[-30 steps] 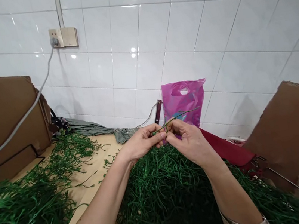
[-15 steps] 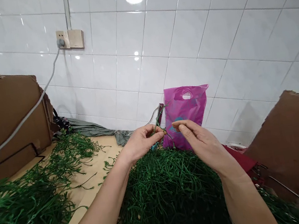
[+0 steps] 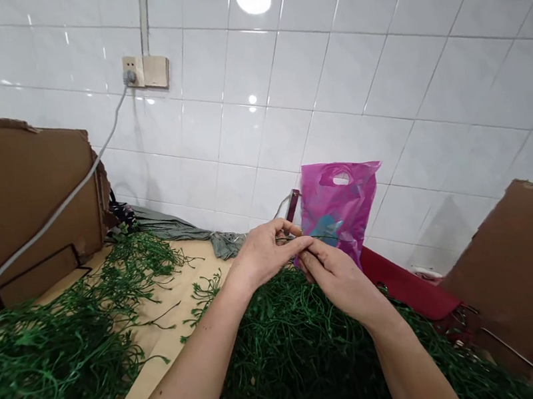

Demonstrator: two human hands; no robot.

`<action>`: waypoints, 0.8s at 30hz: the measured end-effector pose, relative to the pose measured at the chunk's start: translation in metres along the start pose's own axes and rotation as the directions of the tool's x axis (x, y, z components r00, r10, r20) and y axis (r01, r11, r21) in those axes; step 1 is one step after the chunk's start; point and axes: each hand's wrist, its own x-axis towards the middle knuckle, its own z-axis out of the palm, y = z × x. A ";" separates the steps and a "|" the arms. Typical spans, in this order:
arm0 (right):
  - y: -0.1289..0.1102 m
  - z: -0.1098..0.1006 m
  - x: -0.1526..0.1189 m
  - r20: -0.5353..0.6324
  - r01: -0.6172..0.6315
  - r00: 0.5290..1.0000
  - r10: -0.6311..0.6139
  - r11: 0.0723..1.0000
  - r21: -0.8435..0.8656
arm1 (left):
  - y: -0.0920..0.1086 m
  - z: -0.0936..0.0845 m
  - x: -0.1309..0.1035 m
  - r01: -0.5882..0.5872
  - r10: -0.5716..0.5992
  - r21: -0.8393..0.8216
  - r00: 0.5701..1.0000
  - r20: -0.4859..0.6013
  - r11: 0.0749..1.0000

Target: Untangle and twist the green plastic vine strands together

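Observation:
My left hand (image 3: 270, 251) is closed, thumb and fingers pinched on a thin green plastic-looking stem (image 3: 324, 237), whose end sticks out to the right past the fingertips. Against it, my right hand (image 3: 333, 275) is closed too, its thumb and fingertips meeting those of the left. What lies between the right fingers is mostly hidden; it appears to be part of the same stem. Beneath both hands spreads a large heap of green artificial plant stems (image 3: 303, 335), with small branching tips.
Another pile of green stems (image 3: 45, 369) covers the tan surface (image 3: 187, 293) at left. A pink plastic bag (image 3: 341, 194) stands against the tiled wall. Cardboard boxes (image 3: 17, 192) flank both sides, and a grey cable (image 3: 65, 203) crosses from the socket (image 3: 133, 71). A red item (image 3: 406, 285) lies right.
My right hand has moved left and down to meet my left hand; the gap between them has closed. The stem that pointed up from my left hand now lies nearly flat. The view has shifted slightly.

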 end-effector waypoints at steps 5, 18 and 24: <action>-0.012 -0.003 -0.004 -0.060 0.036 0.997 -0.040 0.997 -0.068 | 0.000 0.003 0.002 -0.075 0.088 -0.318 0.996 0.027 0.945; 0.006 -0.033 -0.008 0.098 0.044 0.995 -0.032 0.992 -0.119 | 0.001 0.022 0.006 0.077 -0.178 -0.896 0.984 -0.003 0.437; -0.011 -0.049 -0.018 -0.060 0.080 0.993 -0.104 0.945 -0.318 | 0.020 0.000 -0.002 0.125 -0.250 -0.982 0.964 0.087 0.139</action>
